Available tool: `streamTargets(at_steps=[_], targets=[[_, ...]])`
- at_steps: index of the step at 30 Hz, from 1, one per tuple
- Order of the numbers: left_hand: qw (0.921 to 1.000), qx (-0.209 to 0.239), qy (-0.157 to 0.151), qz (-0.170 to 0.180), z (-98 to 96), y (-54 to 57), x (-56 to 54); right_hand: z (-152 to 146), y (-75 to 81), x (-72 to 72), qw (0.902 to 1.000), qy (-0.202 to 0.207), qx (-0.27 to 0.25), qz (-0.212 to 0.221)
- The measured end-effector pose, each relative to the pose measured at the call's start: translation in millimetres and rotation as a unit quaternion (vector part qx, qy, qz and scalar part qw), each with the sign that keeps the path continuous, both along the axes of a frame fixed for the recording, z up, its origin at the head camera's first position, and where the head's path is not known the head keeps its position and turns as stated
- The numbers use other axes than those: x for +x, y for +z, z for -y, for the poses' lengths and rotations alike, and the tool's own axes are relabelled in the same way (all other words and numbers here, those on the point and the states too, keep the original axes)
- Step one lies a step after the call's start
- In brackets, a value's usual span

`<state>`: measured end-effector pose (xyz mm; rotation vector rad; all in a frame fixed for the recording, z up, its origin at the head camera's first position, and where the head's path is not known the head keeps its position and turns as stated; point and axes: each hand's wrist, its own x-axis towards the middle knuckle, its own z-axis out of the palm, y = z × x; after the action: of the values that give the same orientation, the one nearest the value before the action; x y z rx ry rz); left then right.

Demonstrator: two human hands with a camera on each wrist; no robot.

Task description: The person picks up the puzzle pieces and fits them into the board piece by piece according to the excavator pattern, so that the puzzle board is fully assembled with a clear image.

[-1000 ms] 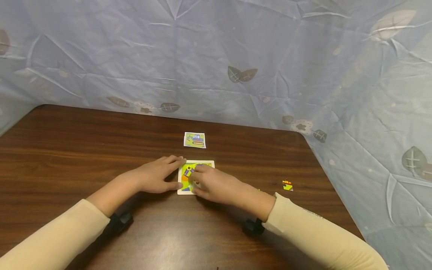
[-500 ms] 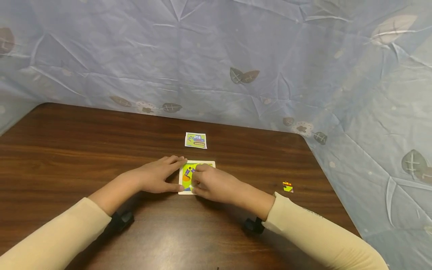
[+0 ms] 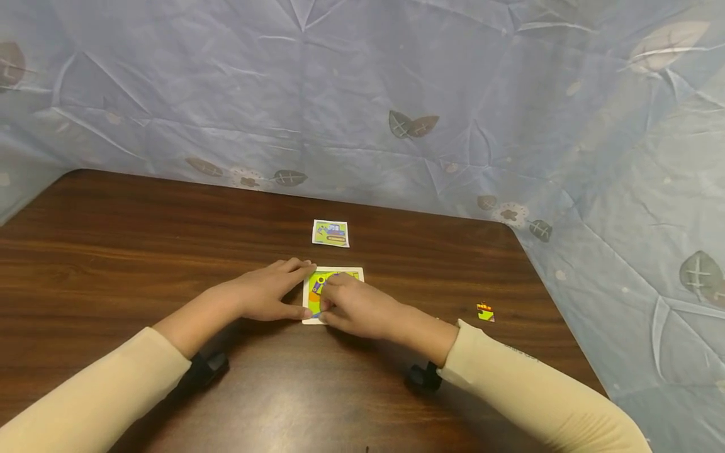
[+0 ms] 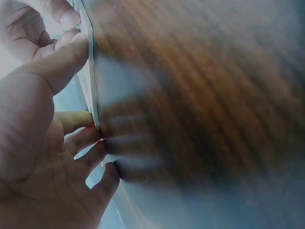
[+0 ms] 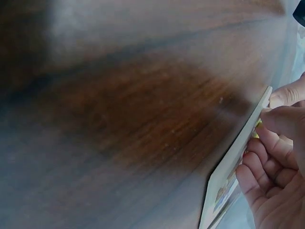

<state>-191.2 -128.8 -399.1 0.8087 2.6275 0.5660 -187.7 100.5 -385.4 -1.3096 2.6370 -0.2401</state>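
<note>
A small jigsaw puzzle tray [image 3: 306, 297] with a white rim and a lime-green, blue and orange picture lies flat on the table. My left hand [image 3: 269, 292] rests along its left side, fingers fairly straight at the far corner and thumb on the near rim. Over the picture's middle and right, my right hand [image 3: 362, 308] has its fingers curled, thumb and index finger close together. Between them in the right wrist view shows a sliver of a yellow-green puzzle piece [image 5: 258, 130], mostly hidden. The right hand covers much of the picture.
A white-edged picture card [image 3: 331, 233] of an excavator lies beyond the tray. To the right sits a loose red, yellow and green puzzle piece [image 3: 485, 311]. A patterned cloth [image 3: 351, 94] hangs behind the brown table [image 3: 170, 220].
My right fingers shift slightly over the picture, while the left hand stays on the tray's left side. The whole head view drifts a little.
</note>
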Motion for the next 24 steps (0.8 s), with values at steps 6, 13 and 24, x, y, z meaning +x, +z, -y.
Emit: streamTargets(at_steps=[6,13,24], targets=[[1.0,-0.004,0.0,0.008,0.8,0.7,0.0,2.0,0.7,-4.2,0.9997,0.008,0.017,0.014],[0.9999,-0.002,0.0,0.015,0.2,1.5,1.7,-0.3,1.4,-2.6,0.999,0.034,0.026,-0.009],[0.9999,-0.011,0.003,-0.01,-2.6,1.3,1.3,-1.7,0.6,-2.3,0.9927,0.074,0.025,-0.091]])
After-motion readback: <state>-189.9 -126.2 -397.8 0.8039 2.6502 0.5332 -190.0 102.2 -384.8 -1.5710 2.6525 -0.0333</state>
